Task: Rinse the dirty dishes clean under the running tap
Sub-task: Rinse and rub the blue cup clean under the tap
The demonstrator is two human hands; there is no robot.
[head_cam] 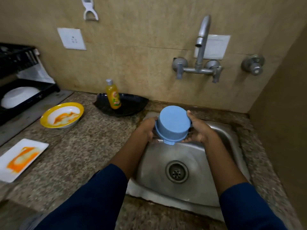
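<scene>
Well left of the sink (157, 163), a smeared white plate (21, 159) and a yellow-rimmed bowl (62, 115) lie on the counter, apart from each other. Both forearms reach forward over the sink, in blue sleeves. The left hand (147, 128) curls round the left side of a blue bowl (172, 124), with most of its fingers hidden behind the bowl. The bowl is held upside down, base towards the camera, above the sink's back edge. The right hand (199, 131) grips the bowl's right side, thumb on the wall and fingers curled under the rim. The tap (201, 39) stands on the wall above the sink.
</scene>
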